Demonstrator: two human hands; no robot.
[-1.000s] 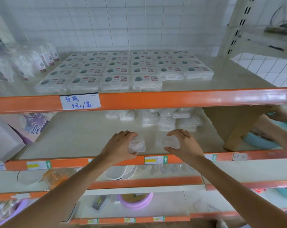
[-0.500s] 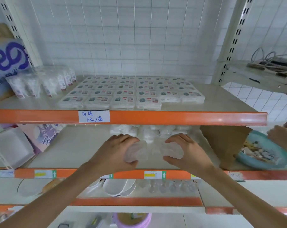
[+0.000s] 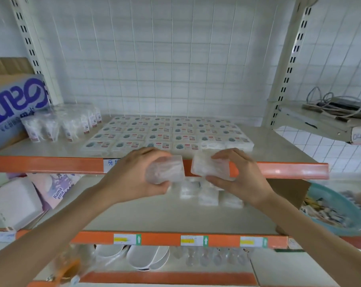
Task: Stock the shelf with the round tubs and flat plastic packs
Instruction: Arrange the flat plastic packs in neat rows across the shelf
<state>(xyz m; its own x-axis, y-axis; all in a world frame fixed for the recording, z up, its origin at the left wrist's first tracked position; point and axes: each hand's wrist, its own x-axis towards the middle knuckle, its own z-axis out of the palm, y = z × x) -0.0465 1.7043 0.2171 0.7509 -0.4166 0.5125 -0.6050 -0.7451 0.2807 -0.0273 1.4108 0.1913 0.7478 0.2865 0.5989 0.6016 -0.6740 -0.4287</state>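
packs: two clear flat plastic packs, the left one (image 3: 165, 170) and the right one (image 3: 210, 167), held side by side in the air, just apart, in front of the orange front rail (image 3: 51, 164) of the top shelf (image 3: 278, 150).
left hand (image 3: 134, 175): fingers over the top and thumb under, wrapped round the left pack.
right hand (image 3: 241, 177): same hold, fingers and thumb pinching the right pack from its outer end.
just changed: half a second ago both packs were low, over the middle shelf (image 3: 144, 216) and under the rail; now they are up level with the rail.
meaning: the pick-up looks done and the carry is under way, most likely to the top shelf; neither pack has crossed its edge yet.
neighbours: a tidy grid of labelled packs (image 3: 165, 133) fills the middle of the top shelf, almost to the front.
more stock: loose white packs (image 3: 208, 195) lie on the middle shelf behind the hands.
edges: the rail stands between the packs and the shelf, so they probably need a little more lift to clear it.
open room: bare shelf lies right of the grid, up to the upright post (image 3: 278, 79); the left side is taken by small bagged items (image 3: 61, 123) and a cardboard box (image 3: 16, 100).
right side: a blue basin (image 3: 341, 206) sits well apart on the middle shelf.
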